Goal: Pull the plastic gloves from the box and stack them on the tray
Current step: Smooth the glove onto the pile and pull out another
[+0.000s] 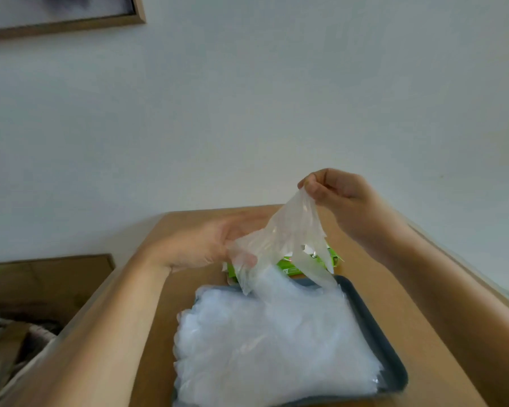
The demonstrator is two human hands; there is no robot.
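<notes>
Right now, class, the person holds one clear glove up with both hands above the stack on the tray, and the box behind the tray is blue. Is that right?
Not quite. The head view shows the box is green, not blue. The rest holds: left hand and right hand hold one clear glove up above the stack on the tray.

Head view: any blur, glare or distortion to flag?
Head view: soft throughout, with motion blur on the left hand and held glove; wide-angle bending of the table edges; flat light, no hard shadows; glove stack washed out, layers unreadable on the tray.
</notes>
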